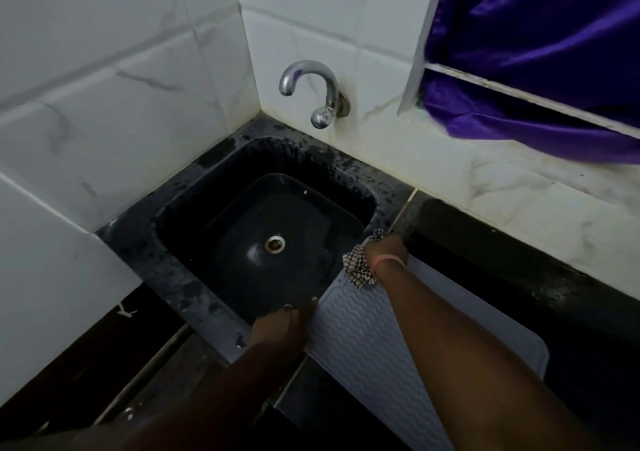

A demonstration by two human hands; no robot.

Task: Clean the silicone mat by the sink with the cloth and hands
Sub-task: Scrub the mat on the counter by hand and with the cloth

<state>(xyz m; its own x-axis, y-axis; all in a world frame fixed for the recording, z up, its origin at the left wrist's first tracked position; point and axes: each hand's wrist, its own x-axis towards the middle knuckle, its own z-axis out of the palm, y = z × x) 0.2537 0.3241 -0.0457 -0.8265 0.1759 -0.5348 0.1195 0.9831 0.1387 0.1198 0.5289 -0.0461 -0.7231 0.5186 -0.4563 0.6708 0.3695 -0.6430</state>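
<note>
Right hand (384, 248) grips the cloth (360, 270) at the mat (374, 339)'s far corner; wipe along the ridges toward you. Left hand (287, 322), fingers flat, rests at the sink (173, 263) edge beside the mat: press it onto the mat to stop sliding

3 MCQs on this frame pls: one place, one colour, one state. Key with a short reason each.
1. Where does the silicone mat lie?
A. right of the sink
B. inside the sink
C. on the wall

2. What colour is the curtain?
A. green
B. purple
C. white

3. What is the right hand doing?
A. hanging idle
B. turning the tap
C. holding the checked cloth

Key: 1 A, the mat sits on the counter beside the sink; 2 B, the fabric is purple; 3 C, cloth is bunched under the hand at the mat's far corner.
</note>
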